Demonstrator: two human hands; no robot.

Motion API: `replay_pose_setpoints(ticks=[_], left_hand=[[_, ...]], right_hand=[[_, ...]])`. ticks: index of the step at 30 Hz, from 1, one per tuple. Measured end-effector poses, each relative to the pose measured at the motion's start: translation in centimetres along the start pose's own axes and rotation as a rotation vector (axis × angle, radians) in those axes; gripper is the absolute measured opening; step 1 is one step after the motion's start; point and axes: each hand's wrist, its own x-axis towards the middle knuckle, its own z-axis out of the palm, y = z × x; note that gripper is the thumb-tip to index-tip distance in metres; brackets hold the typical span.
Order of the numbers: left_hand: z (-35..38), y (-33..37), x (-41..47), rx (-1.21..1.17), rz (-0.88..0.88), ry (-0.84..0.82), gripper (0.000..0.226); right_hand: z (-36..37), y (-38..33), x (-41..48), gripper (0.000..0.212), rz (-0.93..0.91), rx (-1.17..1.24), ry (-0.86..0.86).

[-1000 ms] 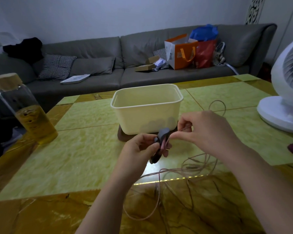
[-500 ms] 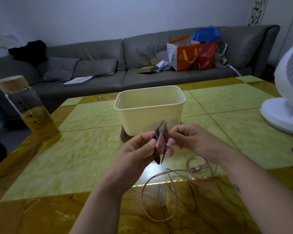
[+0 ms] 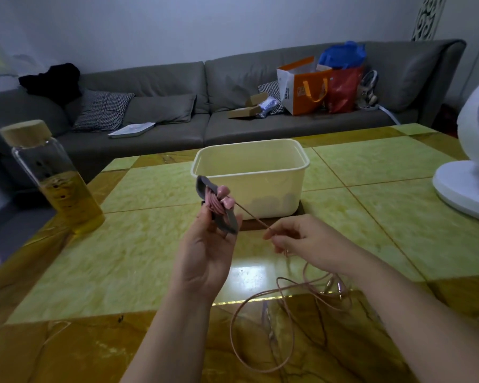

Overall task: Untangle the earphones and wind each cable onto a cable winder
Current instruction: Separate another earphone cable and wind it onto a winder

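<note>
In the head view the left hand (image 3: 205, 252) grips the grey cable winder (image 3: 217, 214), raised above the worktop (image 3: 122, 258) in front of the cream tub (image 3: 266, 183). The right hand (image 3: 296, 241) pinches the pink cable (image 3: 253, 217), taut from the winder, with the slack looped on the worktop. Each turn probably wants even tension, laid beside the last.

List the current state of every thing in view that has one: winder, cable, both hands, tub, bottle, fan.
cable winder: partly wound, held above the table.
pink cable: taut from cable winder to right hand, rest in loose loops on the table.
left hand: grips the cable winder.
right hand: pinches the pink cable.
tub: uncovered, standing on the table.
bottle: capped, upright, roughly half full.
fan: upright; running or not, cannot tell.
</note>
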Motion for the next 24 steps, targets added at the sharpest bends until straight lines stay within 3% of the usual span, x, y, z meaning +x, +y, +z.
replay_pose_setpoints(ticks=[4,10,13,17,22,24], left_hand=[[-0.2,0.5,0.4,-0.069,0.039,0.131,0.029],[-1.1,1.9,1.1,-0.143,0.113,0.166,0.026],[-1.7,2.9,1.2,-0.217,0.135,0.201,0.026],[-2.2,4.8,1.0,-0.237,0.159,0.267,0.026],[-1.8,5.8,0.2,-0.051,0.196,0.393,0.023],[-1.5,5.8,-0.4,0.09,0.256,0.459,0.021]], right_hand=[[-0.1,0.8,0.1,0.027,0.028,-0.094,-0.007],[-0.9,1.9,0.2,0.026,0.092,-0.106,0.028],[-1.3,1.9,0.4,0.015,0.118,0.049,0.139],[-1.8,2.5,0.7,0.019,0.278,0.355,0.379],[-2.0,2.9,0.6,0.024,0.482,0.806,0.578],[-1.7,2.5,0.4,0.024,0.487,0.833,0.606]])
